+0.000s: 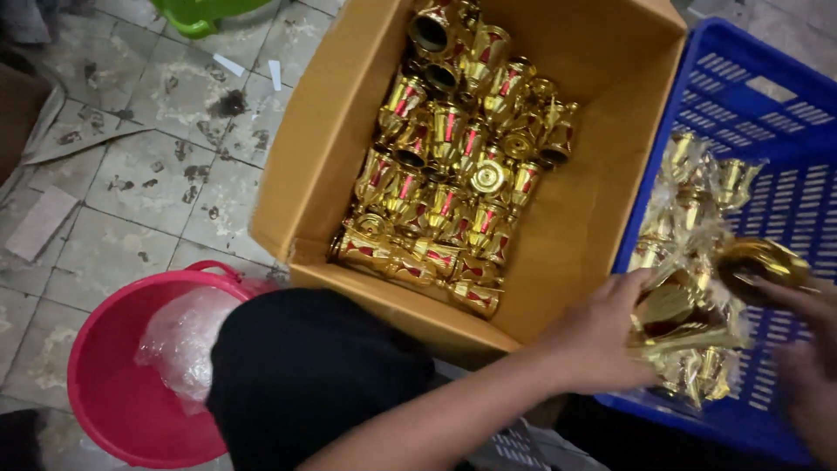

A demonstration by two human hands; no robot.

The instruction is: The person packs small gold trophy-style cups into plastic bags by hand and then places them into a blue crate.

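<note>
Cardboard box (305, 174), big, open-topped, plain brown, stiff walls; sits on the tiled floor (148, 174), which is grey, stained and cracked.

Blue crate (767, 113) just right of it, touching, rigid plastic w/ slotted lattice walls.

Red bucket (96, 366) lower left, round, smooth plastic, w/ a wad of clear plastic wrap (183, 336) inside.

Dark-clad knee (305, 375) in front of the box.

In the box: heap of gold cups (449, 174), small goblet shapes w/ red stripes, shiny metallic-plated finish, lying jumbled, unwrapped.

In the crate: pile of bagged cups (697, 209), same gold shapes but each in thin crinkly clear film.

Left hand (602, 336) reaches across into the crate; grip closed round a wrapped gold cup (676, 318) on top of the pile near the crate's front left corner.

Right hand (806, 358) blurred at frame edge, fingers near a round gold bowl piece (763, 262); can't tell if pinching it or just touching.

Handling (judgement): cup prob. light, hollow plated plastic, stiff but thin, so could crack or scuff if squeezed. Film slippery. Best hold at stem or base through the wrap, not at the rim.
</note>
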